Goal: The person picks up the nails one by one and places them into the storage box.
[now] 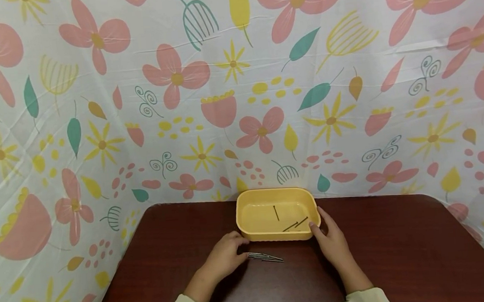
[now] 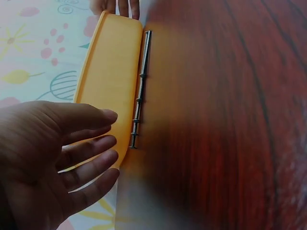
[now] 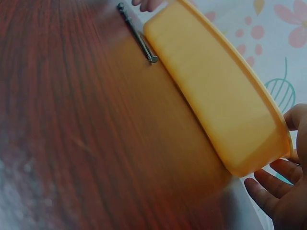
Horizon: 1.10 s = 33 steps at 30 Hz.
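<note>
A shallow yellow plastic box (image 1: 270,237) stands on the dark table with several nails (image 1: 290,226) lying inside. My right hand (image 1: 333,243) holds its near right corner, thumb at the rim and fingers along the end wall. In the right wrist view those fingers (image 3: 268,184) are spread beside the wall. Just in front of the box lies a bunch of loose nails (image 1: 266,256), their heads staggered in the left wrist view. My left hand (image 1: 224,255) hovers at the left end of this bunch, fingers loosely bent with nothing between them, fingertips near the box's front left corner.
The reddish-brown wooden table (image 1: 386,248) has rounded far corners. A white cloth (image 1: 257,74) printed with pink, yellow and green flowers hangs right behind its back edge and along both sides.
</note>
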Available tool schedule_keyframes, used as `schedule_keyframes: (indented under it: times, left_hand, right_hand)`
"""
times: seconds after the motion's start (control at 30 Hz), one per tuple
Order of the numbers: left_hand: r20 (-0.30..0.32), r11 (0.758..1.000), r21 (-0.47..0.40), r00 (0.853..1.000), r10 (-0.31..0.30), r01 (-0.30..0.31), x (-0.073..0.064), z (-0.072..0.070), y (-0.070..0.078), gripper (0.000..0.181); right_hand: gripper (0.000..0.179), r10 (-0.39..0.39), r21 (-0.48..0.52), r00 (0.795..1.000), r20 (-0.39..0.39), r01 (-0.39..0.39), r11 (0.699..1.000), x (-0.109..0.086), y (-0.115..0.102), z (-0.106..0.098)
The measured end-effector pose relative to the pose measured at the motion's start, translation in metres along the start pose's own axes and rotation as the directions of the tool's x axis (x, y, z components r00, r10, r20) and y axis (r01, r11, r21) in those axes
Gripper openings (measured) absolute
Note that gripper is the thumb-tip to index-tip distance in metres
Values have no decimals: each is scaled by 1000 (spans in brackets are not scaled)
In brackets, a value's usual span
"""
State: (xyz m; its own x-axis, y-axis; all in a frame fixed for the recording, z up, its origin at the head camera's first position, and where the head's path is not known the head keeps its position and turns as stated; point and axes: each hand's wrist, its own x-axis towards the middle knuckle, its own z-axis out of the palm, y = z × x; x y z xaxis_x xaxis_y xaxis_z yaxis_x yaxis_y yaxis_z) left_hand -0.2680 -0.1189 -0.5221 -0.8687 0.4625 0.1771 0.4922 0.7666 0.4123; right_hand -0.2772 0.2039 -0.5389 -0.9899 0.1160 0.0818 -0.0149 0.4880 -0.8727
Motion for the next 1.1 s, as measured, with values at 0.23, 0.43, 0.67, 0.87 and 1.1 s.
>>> schedule_keyframes:
  times: [0.23, 0.43, 0.67, 0.87, 1.1]
  left_hand:
    - [27, 999, 38, 1000, -10, 9, -1, 2, -1, 21]
    - [46, 999, 48, 999, -29, 27, -2, 4, 2, 16]
    - [40, 997, 65, 998, -46, 43, -3, 4, 3, 15]
    - [26, 997, 75, 999, -32, 30, -3, 5, 2, 16]
    - [8, 998, 68, 1000, -7, 7, -3, 7, 0, 21]
  right_hand:
    - [67, 10, 0, 1000, 5, -10, 1000, -1, 0, 0]
    - [66, 14, -7, 1000, 10, -14, 1000, -1, -1, 0]
    - [66, 15, -18, 1000, 12, -15, 1000, -2, -2, -1]
    - [67, 14, -15, 1000, 15, -14, 1000, -1, -1, -1]
    - [66, 13, -10, 1000, 18, -13, 1000, -1, -1, -2]
